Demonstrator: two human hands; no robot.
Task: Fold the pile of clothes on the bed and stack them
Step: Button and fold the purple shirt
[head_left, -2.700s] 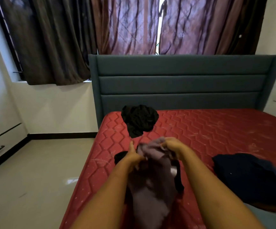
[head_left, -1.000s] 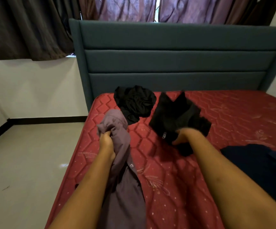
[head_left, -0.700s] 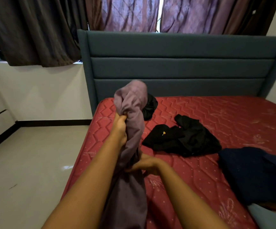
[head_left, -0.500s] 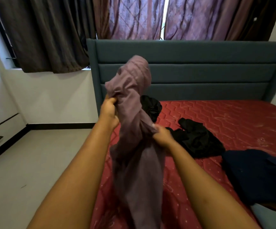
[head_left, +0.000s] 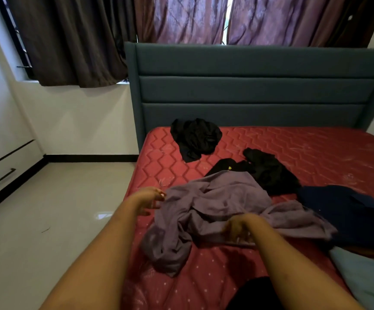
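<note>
A crumpled purple garment (head_left: pixel 221 206) lies spread on the red mattress (head_left: pixel 316 153) in front of me. My left hand (head_left: pixel 151 199) is at its left edge, fingers loosely curled, fingertips touching the cloth. My right hand (head_left: pixel 239 228), blurred, has its fingers curled down over the garment's near hem. A black garment with a small yellow mark (head_left: pixel 268 171) lies just behind the purple one. Another black garment (head_left: pixel 196 139) sits bunched near the headboard. A dark navy garment (head_left: pixel 351 215) lies to the right.
A teal padded headboard (head_left: pixel 248 90) stands behind the bed under dark curtains (head_left: pixel 74 41). Pale tiled floor (head_left: pixel 47 220) runs along the bed's left side, with a white drawer unit (head_left: pixel 2 175) at far left. A light blue cloth (head_left: pixel 371 278) lies at lower right.
The purple garment, held up in the air half a second ago, now lies spread on the mattress. Both hands have dropped down to its edges.
</note>
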